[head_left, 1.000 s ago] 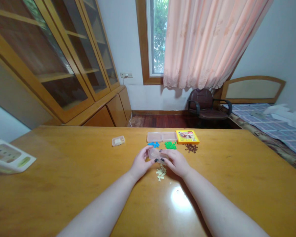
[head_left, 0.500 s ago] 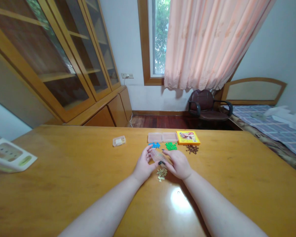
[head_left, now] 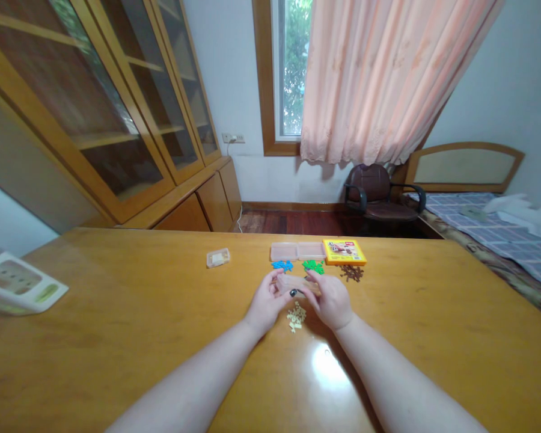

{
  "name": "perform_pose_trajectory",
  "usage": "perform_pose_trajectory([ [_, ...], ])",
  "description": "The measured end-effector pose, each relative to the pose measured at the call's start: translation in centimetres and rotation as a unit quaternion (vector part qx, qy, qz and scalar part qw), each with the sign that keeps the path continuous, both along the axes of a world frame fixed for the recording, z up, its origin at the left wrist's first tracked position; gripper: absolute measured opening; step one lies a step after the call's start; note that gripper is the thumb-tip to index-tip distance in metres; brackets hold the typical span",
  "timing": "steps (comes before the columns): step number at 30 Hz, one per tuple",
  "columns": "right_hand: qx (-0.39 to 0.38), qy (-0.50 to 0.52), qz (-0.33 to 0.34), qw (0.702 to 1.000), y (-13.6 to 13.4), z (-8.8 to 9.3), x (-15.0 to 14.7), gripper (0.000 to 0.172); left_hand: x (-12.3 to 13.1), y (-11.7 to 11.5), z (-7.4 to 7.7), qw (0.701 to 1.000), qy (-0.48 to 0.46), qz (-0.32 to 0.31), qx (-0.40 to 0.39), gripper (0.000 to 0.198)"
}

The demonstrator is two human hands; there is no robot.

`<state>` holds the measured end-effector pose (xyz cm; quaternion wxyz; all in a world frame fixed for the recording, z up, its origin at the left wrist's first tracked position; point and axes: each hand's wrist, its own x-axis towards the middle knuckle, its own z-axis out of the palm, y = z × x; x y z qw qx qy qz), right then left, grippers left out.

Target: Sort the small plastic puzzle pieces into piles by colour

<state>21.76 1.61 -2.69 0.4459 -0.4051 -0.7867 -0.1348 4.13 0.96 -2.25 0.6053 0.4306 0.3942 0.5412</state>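
Observation:
Between my two hands is a clear plastic box [head_left: 293,284]. My left hand [head_left: 267,302] grips its left end, and my right hand [head_left: 331,299] has fingers closed round its right end. Just below the box lies a pile of cream-coloured pieces [head_left: 296,317] on the table. Beyond my hands are a blue pile [head_left: 282,265] and a green pile [head_left: 314,266] of small pieces. Brown pieces [head_left: 352,273] lie to the right, in front of a yellow box [head_left: 345,251]. What the clear box holds is too small to tell.
An open clear case [head_left: 297,251] lies behind the blue and green piles. A small clear box [head_left: 217,258] sits left of it on the wooden table [head_left: 139,319]. A white object [head_left: 20,282] stands at the far left. Beyond the table is a chair [head_left: 374,192].
The clear box has turned from a slant to nearly level between my hands. My right hand has shifted slightly, and both hands still hold the box.

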Motion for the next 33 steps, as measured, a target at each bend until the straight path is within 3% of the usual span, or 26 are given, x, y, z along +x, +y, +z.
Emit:
perform_pose_trajectory([
  [14, 0.023, 0.022, -0.006, 0.999, -0.6, 0.3, -0.4, 0.025, 0.2, -0.5, -0.1, 1.000, 0.008, -0.002, -0.007, 0.063],
  [27, 0.016, 0.023, -0.001, 1.000, -0.6, 0.1, -0.6, 0.017, 0.5, -0.6, -0.7, 0.999, -0.009, 0.044, -0.004, 0.061],
  [30, 0.013, 0.012, 0.023, 1.000, -0.4, -0.1, -0.6, 0.015, 0.6, -0.5, -1.3, 0.997, -0.048, 0.063, -0.025, 0.063],
  [33, -0.005, -0.005, 0.042, 0.999, 0.0, -0.4, -0.6, 0.018, 0.6, -0.4, -1.8, 0.994, -0.068, 0.024, -0.081, 0.055],
])
